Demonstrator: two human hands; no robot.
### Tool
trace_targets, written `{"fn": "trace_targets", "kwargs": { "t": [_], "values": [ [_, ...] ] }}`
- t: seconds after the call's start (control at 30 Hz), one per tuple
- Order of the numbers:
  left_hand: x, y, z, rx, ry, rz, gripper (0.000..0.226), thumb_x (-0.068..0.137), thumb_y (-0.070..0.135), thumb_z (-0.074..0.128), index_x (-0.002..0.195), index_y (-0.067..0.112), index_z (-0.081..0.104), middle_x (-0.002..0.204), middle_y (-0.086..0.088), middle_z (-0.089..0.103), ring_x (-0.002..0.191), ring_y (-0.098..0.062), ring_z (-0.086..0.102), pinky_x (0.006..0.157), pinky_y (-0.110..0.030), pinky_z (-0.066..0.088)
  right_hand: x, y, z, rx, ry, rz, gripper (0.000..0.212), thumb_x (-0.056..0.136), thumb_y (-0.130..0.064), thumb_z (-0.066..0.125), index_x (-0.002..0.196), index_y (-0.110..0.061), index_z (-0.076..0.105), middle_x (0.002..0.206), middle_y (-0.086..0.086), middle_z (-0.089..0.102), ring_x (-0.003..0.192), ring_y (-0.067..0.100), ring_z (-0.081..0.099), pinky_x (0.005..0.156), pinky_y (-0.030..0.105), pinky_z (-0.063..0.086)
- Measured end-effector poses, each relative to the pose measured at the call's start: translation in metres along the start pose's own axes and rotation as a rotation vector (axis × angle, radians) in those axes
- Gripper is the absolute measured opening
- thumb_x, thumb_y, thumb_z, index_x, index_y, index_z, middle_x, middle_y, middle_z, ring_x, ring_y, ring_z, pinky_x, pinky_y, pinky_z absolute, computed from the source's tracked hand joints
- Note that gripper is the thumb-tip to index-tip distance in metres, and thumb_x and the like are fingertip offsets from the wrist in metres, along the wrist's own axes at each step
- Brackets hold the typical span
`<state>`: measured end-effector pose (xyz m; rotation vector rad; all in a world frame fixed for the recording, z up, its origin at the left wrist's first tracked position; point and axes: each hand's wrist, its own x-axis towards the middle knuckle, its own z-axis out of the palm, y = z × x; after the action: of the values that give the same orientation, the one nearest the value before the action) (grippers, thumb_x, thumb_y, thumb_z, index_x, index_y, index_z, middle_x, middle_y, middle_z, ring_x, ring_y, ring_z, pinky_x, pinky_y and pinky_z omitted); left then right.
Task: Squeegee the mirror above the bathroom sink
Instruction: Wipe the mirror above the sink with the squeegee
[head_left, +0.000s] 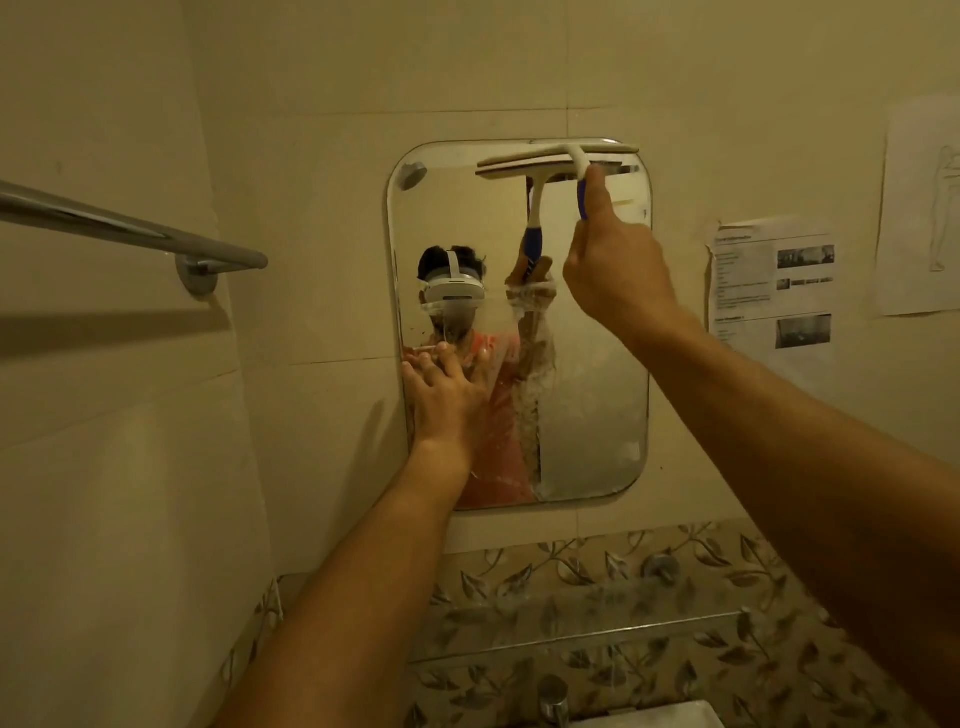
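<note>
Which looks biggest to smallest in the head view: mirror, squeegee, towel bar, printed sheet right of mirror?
1. mirror
2. towel bar, though it sits nearer the camera and runs out of frame
3. squeegee, held by the right hand, and printed sheet: too close to rank

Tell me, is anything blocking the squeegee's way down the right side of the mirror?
Nothing visible does. The squeegee, held by the right hand, sits at the mirror's top right; the soapy glass below is bare. The left hand rests on the lower left edge, off to the side.
</note>
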<state>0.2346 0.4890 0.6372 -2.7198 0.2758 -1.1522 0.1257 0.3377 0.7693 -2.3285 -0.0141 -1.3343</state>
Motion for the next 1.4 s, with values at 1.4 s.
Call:
{"fn": "trace_targets", "kwargs": {
  "t": [1.4],
  "values": [
    [0.000,0.002,0.004,0.110,-0.029,-0.022,0.098,0.089,0.037,0.070,0.161,0.027,0.004,0.154,-0.035,0.022,0.139,-0.059,0.025,0.111,-0.073,0.022,-0.004,0.044,-0.028,0.016,0.016,0.001,0.066,0.106,-0.019,0.037,0.161,-0.031,0.001,0.069,0.003,0.052,0.058,0.020,0.052,0.055,0.042,0.051]
  ]
}}
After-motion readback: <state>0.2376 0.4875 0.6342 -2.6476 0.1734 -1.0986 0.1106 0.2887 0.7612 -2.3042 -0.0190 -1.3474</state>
